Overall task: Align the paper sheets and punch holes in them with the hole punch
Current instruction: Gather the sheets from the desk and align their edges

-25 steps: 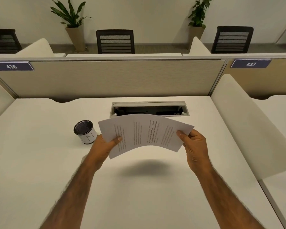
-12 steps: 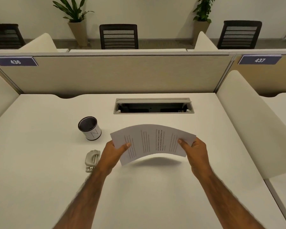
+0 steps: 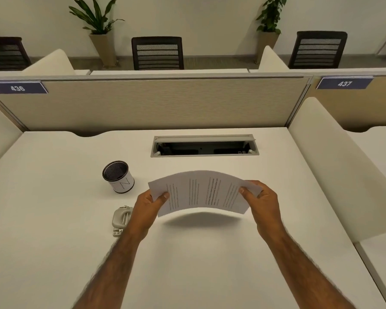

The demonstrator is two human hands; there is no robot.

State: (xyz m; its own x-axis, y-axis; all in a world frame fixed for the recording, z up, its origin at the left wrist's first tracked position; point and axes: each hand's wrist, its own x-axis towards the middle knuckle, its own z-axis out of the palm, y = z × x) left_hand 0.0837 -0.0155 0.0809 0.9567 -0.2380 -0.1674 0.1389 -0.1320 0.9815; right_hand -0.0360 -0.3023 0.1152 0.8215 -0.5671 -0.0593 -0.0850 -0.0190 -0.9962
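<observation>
Head view: both hands — left (image 3: 148, 205), right (image 3: 261, 201) — are gripping bowed sheets (image 3: 204, 191) above the table (image 3: 54, 219); squaring edges is next, then the punch (image 3: 120, 219).

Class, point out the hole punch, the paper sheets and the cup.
hole punch (image 3: 120, 219), head view, grey top lever
paper sheets (image 3: 202, 191), head view, middle of printed face
cup (image 3: 123, 185), head view, white side wall

- An open-plan office of cubicle workstations.
- A beige fabric partition (image 3: 152, 103) runs behind the white table (image 3: 54, 219), with numbered plates "436" (image 3: 17, 88) and "437" (image 3: 344, 83).
- A cable tray (image 3: 204, 145) is set into the table top.
- Black mesh-backed office chairs (image 3: 157, 53) stand beyond the partition.
- Potted plants (image 3: 98, 30) line the plain wall.
- A pen cup (image 3: 118, 177) stands on the table.
</observation>
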